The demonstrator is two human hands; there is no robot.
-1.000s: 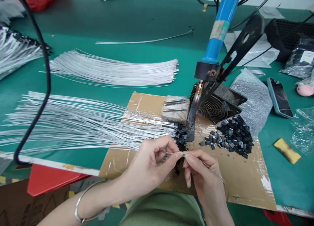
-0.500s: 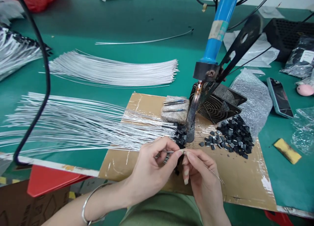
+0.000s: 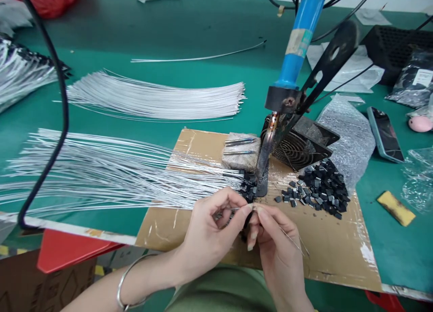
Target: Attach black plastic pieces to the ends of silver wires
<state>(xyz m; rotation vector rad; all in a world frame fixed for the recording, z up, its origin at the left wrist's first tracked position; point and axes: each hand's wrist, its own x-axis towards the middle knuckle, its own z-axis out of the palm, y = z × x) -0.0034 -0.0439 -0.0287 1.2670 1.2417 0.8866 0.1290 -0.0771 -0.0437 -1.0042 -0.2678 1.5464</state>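
My left hand (image 3: 216,237) pinches a thin wire between thumb and index finger. Fingertip to fingertip with it, my right hand (image 3: 279,239) is closed on a thin wire (image 3: 293,243), whose silvery strands trail out past the palm. The small spot where the fingertips meet is mostly hidden. Just beyond the hands lies a loose bundle of white wires (image 3: 135,176), with black pieces (image 3: 248,188) at their right ends. A blue-handled soldering iron (image 3: 299,45) is held tip-down in a black metal stand (image 3: 329,61) above those ends.
Cardboard (image 3: 333,258) covers the work spot. On it are a heap of small black connectors (image 3: 326,185), a black fan (image 3: 297,145) and a block with metal tips (image 3: 241,156). A second white wire bundle (image 3: 158,97), a phone (image 3: 385,133) and a yellow sponge (image 3: 395,208) lie around.
The fingers of my right hand have curled in slightly to the left, and the trailing strands have spread apart. My left hand stays almost in place.
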